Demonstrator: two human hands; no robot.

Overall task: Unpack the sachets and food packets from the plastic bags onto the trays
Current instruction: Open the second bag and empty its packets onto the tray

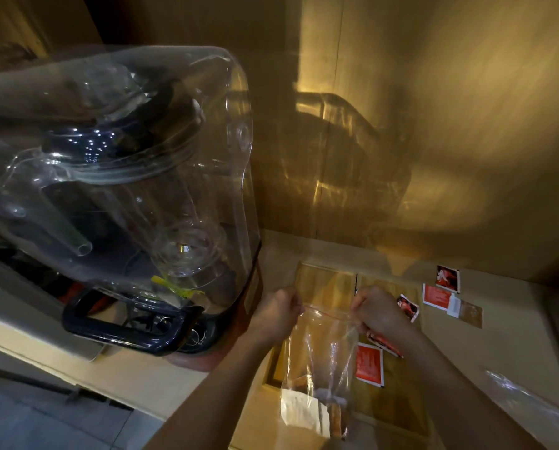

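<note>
A clear zip plastic bag (320, 362) hangs between my hands above the wooden trays (323, 284). My left hand (279, 308) pinches the left corner of its red zip strip, and my right hand (377, 311) pinches the right corner. A white packet (299, 412) and a brown one sit at the bottom of the bag. Red sachets lie on the tray: one (369, 365) below my right hand, another (408, 306) just right of it.
A large blender (115, 177) under a clear cover stands close on the left, its black handle (125, 326) near my left forearm. More red sachets (442, 289) lie on the counter at right. Another clear plastic bag (531, 407) lies at lower right. A wall rises behind.
</note>
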